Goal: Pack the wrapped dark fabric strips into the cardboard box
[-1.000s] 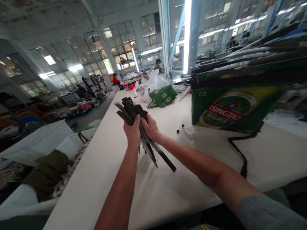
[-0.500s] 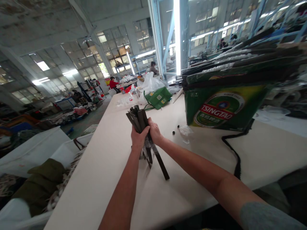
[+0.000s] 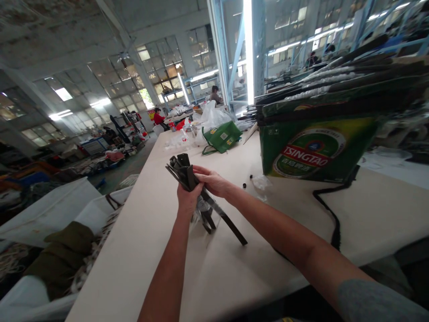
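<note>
A bundle of flat dark strips (image 3: 184,167) stands tilted over the pale table (image 3: 140,250), its upper ends fanned to the left. Clear plastic film is wrapped around its lower part, and one long strip slants down to the right. My left hand (image 3: 187,199) is closed around the bundle from the left, thumb across the front. From the right, my right hand (image 3: 214,182) grips the strips' upper part between thumb and fingers; its fingertips are partly hidden behind them.
A green Tsingtao carton (image 3: 308,147) piled with dark strips stands at the right, a black strap (image 3: 330,214) beside it. Further back lie a green bag (image 3: 223,136) and clear plastic bags (image 3: 211,114). White bins (image 3: 43,212) flank the table's left edge. Small black pieces (image 3: 244,185) lie near the carton.
The bundle and my left hand have moved slightly left and down, and the bundle leans further left. My right hand's fingers have stretched out across the upper strips.
</note>
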Tool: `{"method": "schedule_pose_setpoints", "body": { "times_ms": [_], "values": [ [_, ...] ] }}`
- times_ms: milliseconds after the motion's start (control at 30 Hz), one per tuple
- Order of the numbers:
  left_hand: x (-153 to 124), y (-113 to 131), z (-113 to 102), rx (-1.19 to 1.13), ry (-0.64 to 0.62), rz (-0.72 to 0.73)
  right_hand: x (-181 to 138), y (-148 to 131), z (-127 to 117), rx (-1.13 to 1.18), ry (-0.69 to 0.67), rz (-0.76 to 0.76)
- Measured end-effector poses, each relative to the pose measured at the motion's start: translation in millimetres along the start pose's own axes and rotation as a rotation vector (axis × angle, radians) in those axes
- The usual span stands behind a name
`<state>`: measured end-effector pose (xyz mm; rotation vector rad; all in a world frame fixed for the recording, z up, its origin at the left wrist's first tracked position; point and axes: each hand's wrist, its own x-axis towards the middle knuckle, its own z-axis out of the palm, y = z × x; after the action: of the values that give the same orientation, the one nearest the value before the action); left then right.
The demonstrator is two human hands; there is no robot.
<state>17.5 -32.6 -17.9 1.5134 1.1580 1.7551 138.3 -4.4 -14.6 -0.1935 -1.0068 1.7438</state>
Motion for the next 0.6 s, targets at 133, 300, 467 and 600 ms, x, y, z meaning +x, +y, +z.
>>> {"method": "schedule_pose_setpoints", "body": {
  "times_ms": [133, 300, 467, 600],
  "values": [
    [-10, 7, -5, -0.047, 0.135, 0.019, -2, 5, 17, -0.046, -0.036, 0.029],
    [-18, 14, -19, -0.224, 0.278, -0.027, -5, 17, 38, -0.362, -0.032, -0.054],
    [-14, 19, -51, -0.406, 0.448, -0.075, -35, 12, 44, -1.262, -0.063, -0.358],
    [-8, 9, -97, -0.520, 0.533, -0.079, -59, 4, 54, -1.847, -0.195, -0.286]
  ]
}}
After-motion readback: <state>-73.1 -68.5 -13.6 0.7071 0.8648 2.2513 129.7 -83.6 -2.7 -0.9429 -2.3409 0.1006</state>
